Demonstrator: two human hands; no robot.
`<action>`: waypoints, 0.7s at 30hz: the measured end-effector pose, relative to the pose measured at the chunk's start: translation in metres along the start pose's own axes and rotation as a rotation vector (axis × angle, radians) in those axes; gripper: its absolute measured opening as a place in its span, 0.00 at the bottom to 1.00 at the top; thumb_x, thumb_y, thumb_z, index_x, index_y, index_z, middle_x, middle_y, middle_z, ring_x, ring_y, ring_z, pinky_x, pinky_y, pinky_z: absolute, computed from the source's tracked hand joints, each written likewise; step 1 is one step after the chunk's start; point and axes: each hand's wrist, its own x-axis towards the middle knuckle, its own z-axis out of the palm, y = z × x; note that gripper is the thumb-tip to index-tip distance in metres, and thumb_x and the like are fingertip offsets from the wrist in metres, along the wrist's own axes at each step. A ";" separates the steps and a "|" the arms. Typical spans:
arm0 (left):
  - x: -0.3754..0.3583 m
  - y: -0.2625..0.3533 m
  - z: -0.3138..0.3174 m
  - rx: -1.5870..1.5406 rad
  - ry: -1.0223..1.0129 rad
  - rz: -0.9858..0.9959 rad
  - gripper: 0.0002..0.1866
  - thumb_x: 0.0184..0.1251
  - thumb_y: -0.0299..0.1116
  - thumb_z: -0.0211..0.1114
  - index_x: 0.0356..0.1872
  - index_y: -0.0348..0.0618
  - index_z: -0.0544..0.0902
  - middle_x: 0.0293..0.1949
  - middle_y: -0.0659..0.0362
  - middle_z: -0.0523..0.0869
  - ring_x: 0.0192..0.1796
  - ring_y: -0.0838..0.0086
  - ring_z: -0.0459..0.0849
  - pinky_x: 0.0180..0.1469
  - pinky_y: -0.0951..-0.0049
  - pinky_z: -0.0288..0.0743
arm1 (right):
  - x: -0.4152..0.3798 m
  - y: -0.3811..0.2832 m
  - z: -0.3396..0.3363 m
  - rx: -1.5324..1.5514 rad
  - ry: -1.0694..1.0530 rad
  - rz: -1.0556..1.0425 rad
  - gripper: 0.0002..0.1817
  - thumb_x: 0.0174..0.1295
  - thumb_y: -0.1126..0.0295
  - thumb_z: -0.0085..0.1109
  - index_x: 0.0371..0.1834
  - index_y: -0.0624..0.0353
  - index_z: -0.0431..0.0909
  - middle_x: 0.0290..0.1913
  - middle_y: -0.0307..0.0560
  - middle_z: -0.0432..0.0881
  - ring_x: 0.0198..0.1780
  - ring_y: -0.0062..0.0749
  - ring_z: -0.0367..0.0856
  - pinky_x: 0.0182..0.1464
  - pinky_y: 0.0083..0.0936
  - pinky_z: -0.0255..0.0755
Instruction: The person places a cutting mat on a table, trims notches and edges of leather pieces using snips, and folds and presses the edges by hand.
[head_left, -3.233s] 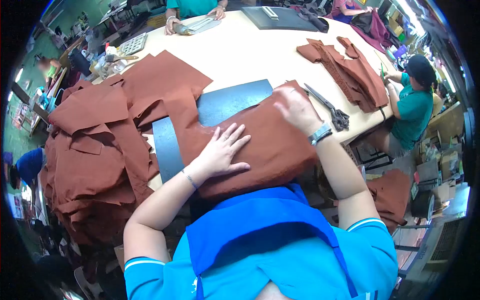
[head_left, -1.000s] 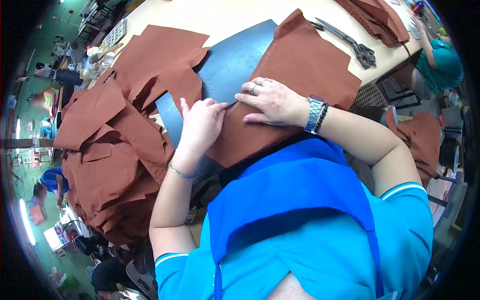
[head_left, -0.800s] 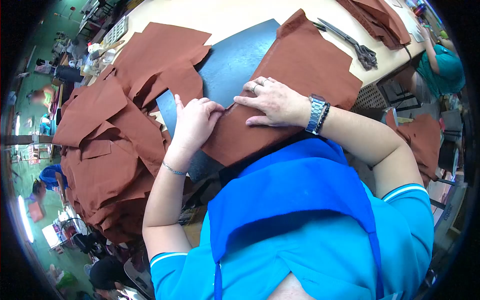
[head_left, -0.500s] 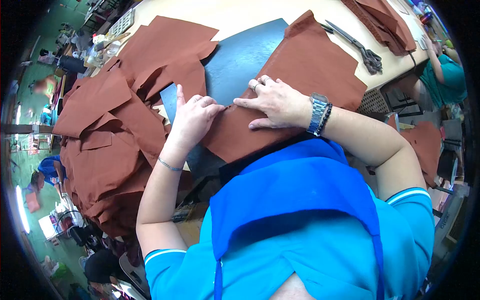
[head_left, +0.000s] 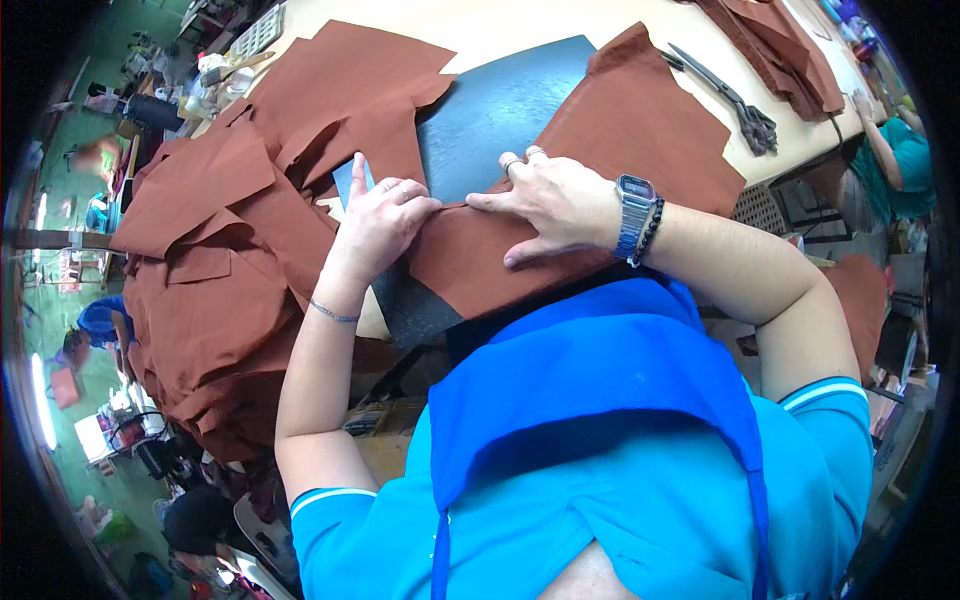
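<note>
A reddish-brown fabric piece (head_left: 640,130) lies across a dark, shiny board (head_left: 490,110), with a folded strip along its far-left edge. My left hand (head_left: 385,220) pinches that edge near its lower-left end, fingers curled and thumb side pressed to the cloth. Close beside it, my right hand (head_left: 550,205) rests on the same fabric with fingers spread, its index fingertip at the folded edge near my left fingers. A watch and a dark beaded bracelet are on the right wrist.
A big heap of brown fabric pieces (head_left: 220,290) covers the left side. Shears (head_left: 735,105) lie on the pale table (head_left: 480,18) at the far right, near more brown cloth (head_left: 785,50). A co-worker in a teal shirt (head_left: 890,160) is at the right.
My left hand has shifted slightly, still at the fabric edge. The right hand stays on the cloth with its thumb slightly farther out. The whole view has moved a little.
</note>
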 end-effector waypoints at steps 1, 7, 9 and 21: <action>-0.001 -0.001 0.001 0.007 0.000 -0.010 0.10 0.57 0.29 0.68 0.38 0.60 0.89 0.37 0.71 0.84 0.47 0.76 0.84 0.73 0.34 0.50 | 0.001 0.000 0.000 -0.009 -0.004 -0.002 0.43 0.50 0.35 0.66 0.69 0.41 0.72 0.53 0.62 0.73 0.48 0.52 0.78 0.46 0.40 0.80; -0.007 -0.002 0.008 0.002 0.010 -0.039 0.09 0.63 0.31 0.64 0.39 0.60 0.89 0.39 0.70 0.84 0.49 0.77 0.83 0.71 0.33 0.52 | 0.010 -0.006 -0.003 0.014 -0.067 0.020 0.45 0.49 0.36 0.68 0.72 0.37 0.69 0.53 0.65 0.72 0.49 0.57 0.78 0.46 0.43 0.80; -0.008 -0.002 0.009 0.011 0.017 -0.044 0.09 0.63 0.31 0.64 0.39 0.61 0.89 0.39 0.71 0.84 0.48 0.77 0.83 0.71 0.33 0.53 | 0.016 -0.012 -0.008 0.022 -0.125 0.055 0.46 0.49 0.36 0.68 0.73 0.36 0.67 0.53 0.65 0.72 0.50 0.59 0.78 0.47 0.44 0.81; 0.005 0.042 -0.013 -0.025 0.027 -0.291 0.11 0.63 0.29 0.63 0.43 0.58 0.88 0.47 0.68 0.84 0.56 0.72 0.80 0.71 0.27 0.44 | -0.021 -0.002 0.014 -0.069 0.110 0.064 0.45 0.53 0.30 0.60 0.71 0.45 0.69 0.63 0.63 0.70 0.63 0.56 0.71 0.57 0.64 0.71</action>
